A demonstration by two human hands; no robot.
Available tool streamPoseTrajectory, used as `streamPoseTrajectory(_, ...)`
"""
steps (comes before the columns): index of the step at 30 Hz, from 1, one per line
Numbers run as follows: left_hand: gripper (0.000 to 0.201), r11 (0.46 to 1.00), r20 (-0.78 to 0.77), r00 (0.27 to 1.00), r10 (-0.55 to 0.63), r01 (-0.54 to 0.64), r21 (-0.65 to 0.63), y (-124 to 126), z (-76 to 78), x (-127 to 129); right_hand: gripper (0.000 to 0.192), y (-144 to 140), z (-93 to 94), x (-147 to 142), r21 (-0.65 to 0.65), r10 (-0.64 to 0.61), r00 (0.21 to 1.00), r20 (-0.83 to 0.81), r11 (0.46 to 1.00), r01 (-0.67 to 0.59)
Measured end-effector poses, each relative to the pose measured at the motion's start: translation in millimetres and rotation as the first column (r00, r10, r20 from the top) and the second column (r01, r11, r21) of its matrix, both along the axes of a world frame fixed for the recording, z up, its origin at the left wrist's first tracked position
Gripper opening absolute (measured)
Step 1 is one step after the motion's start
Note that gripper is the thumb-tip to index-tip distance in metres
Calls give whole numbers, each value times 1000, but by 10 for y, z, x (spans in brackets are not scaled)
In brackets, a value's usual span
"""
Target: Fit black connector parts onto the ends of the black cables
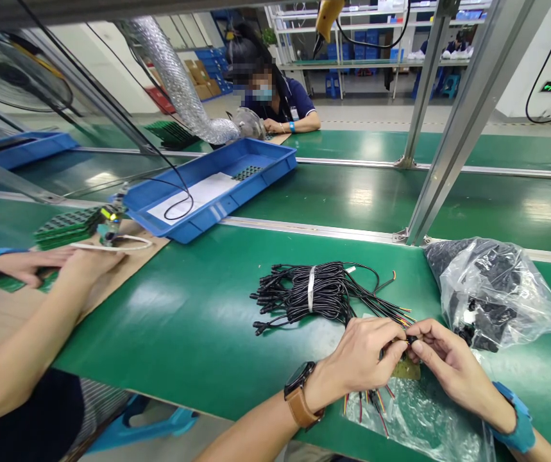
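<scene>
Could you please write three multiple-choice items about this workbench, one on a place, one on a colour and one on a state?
1. Where does the bundle of black cables lie?
A. On the green bench surface, just beyond the two hands
B. Inside the blue tray
C. On the cardboard sheet

2. What colour is the band on the right wrist?
A. Red
B. Blue
C. White

3. How is the bundle held together?
A. Loose and scattered
B. Sealed in a bag
C. Tied by a white band round its middle

Answers:
1. A: the bundle rests on the green surface beyond the left hand and right hand, well apart from the blue tray.
2. B: a blue wristband circles the right wrist.
3. C: a white band wraps the cables at mid-length.
</scene>
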State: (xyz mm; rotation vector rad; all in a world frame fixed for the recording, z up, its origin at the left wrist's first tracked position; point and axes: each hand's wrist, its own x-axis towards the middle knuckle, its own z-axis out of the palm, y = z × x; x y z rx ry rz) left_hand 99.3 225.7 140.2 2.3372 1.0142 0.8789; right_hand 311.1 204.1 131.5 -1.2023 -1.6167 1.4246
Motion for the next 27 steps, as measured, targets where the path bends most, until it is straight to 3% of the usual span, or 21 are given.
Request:
streamPoseTrajectory(13,15,1000,81,997,10,-8,-25,-13,7,6,28,11,46,15,18,75,994,79,997,-77)
streamPoseTrajectory(20,17,999,60,998,22,-24,21,-14,-26,16,25,27,30,29,72,108,987,120,991,-117)
streamPoseTrajectory(27,22,994,10,1000,-9,8,106,5,-38,6,22,10,-46,36,131,58,990,128,989,-74)
